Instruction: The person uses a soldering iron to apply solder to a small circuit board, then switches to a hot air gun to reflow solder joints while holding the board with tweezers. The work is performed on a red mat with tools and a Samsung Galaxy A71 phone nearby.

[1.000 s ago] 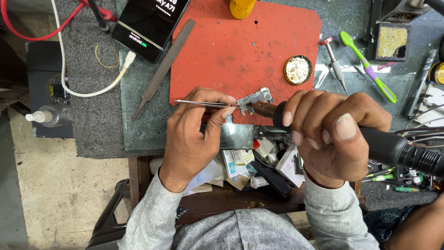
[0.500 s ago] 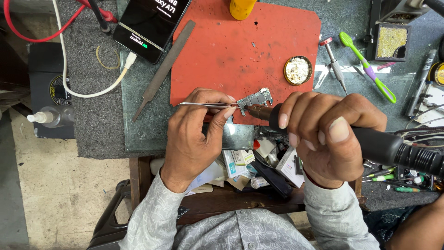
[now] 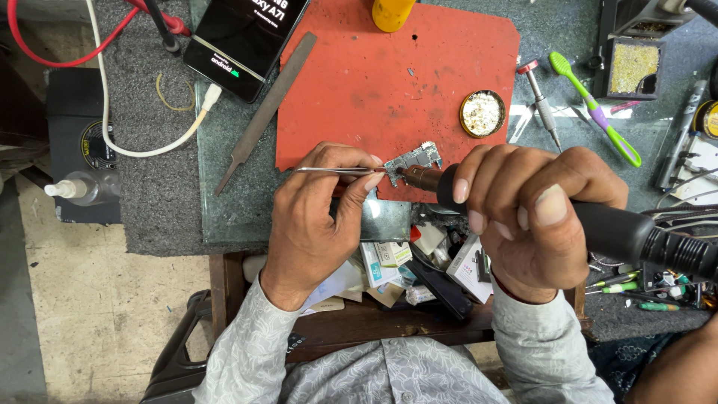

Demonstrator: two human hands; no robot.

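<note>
My left hand (image 3: 318,206) pinches thin metal tweezers (image 3: 336,170) whose tips reach a small grey circuit board (image 3: 416,159) at the near edge of the red work mat (image 3: 396,82). In my right hand (image 3: 535,206) I grip a thick black hot-air tool (image 3: 636,236). Its metal nozzle (image 3: 419,178) points left and sits right at the board, beside the tweezer tips. The tool's cable end runs off to the right.
A phone (image 3: 243,37) with a white cable lies at the top, a flat metal file (image 3: 265,101) beside it. A round flux tin (image 3: 482,114), screwdriver (image 3: 540,101), green brush (image 3: 594,108) and sponge holder (image 3: 634,67) sit right. An open drawer (image 3: 419,269) holds several small boxes.
Both hands stay at the board; the nozzle and tweezer tips have shifted very slightly along it.
</note>
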